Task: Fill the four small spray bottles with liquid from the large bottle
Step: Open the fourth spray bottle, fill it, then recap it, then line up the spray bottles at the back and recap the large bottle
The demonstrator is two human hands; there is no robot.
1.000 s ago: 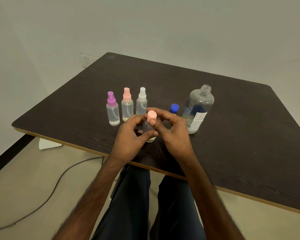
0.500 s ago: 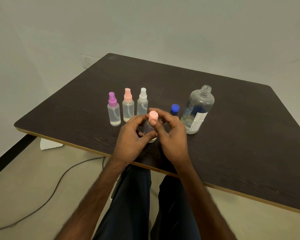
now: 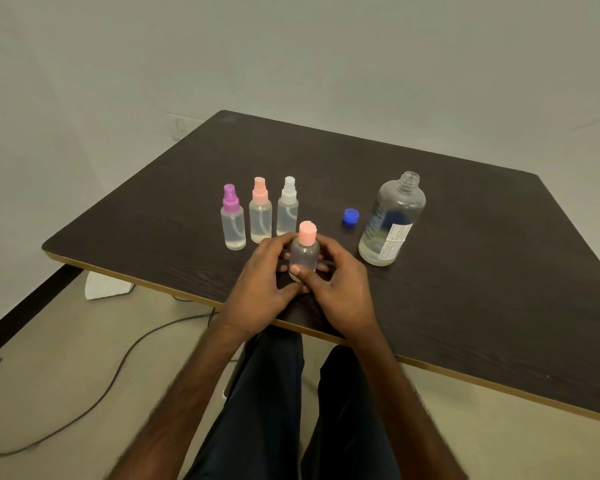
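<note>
A small clear spray bottle with a pink cap (image 3: 304, 251) stands near the table's front edge, held from both sides. My left hand (image 3: 262, 287) grips its left side and my right hand (image 3: 340, 289) grips its right side, thumb across the lower front. Behind it stand three small spray bottles in a row: purple top (image 3: 232, 220), pink top (image 3: 260, 213), white top (image 3: 287, 209), each holding clear liquid. The large clear bottle (image 3: 392, 223) stands uncapped to the right, with a little liquid at its bottom. Its blue cap (image 3: 351, 216) lies beside it.
The dark wooden table (image 3: 465, 271) has a pale front edge close to my legs. A cable (image 3: 118, 372) runs across the floor at the left, and a white object (image 3: 106, 287) lies under the table's left corner. Walls stand behind and left.
My right hand's fingers have come off the pink cap and dropped to the bottle's body. Both hands now hold the bottle lower, and the cap stands uncovered.
</note>
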